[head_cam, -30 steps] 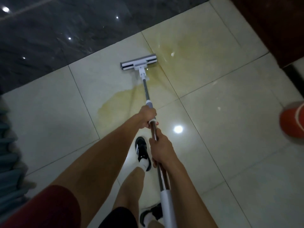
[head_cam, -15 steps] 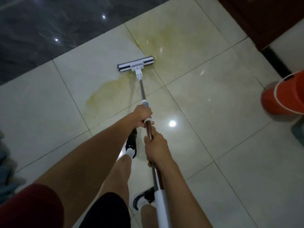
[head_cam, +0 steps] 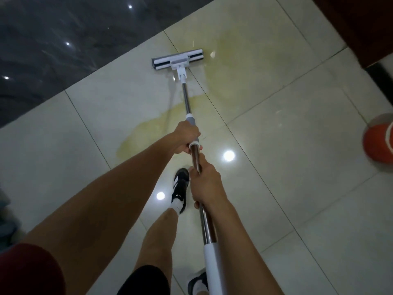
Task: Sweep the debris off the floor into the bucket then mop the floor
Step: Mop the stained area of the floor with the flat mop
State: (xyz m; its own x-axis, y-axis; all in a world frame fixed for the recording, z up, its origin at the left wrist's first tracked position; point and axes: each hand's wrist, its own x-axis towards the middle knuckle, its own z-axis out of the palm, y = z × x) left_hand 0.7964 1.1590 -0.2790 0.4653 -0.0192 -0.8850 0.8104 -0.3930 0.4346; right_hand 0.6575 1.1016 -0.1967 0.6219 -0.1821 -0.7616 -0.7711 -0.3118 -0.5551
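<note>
A flat mop with a white and grey head (head_cam: 177, 60) rests on the pale tiled floor (head_cam: 297, 145), at the near edge of a wide yellowish wet stain (head_cam: 240, 67). Its metal pole (head_cam: 186, 99) runs back toward me. My left hand (head_cam: 187, 139) grips the pole at the grey sleeve, further down the shaft. My right hand (head_cam: 205, 184) grips the bare metal just behind it. An orange bucket (head_cam: 378, 143) with a white rim sits at the right edge, partly cut off.
Dark glossy marble floor (head_cam: 63, 50) fills the upper left. A dark wooden wall or door (head_cam: 365, 28) stands at the upper right. My feet in black and white shoes (head_cam: 180, 188) stand under the pole. Blurred blue-grey fabric (head_cam: 6, 222) shows at the left edge.
The mop head has been pushed forward and right, into the yellow stain. The view has swung, so the bucket sits lower at the right edge. Both hands keep their grip.
</note>
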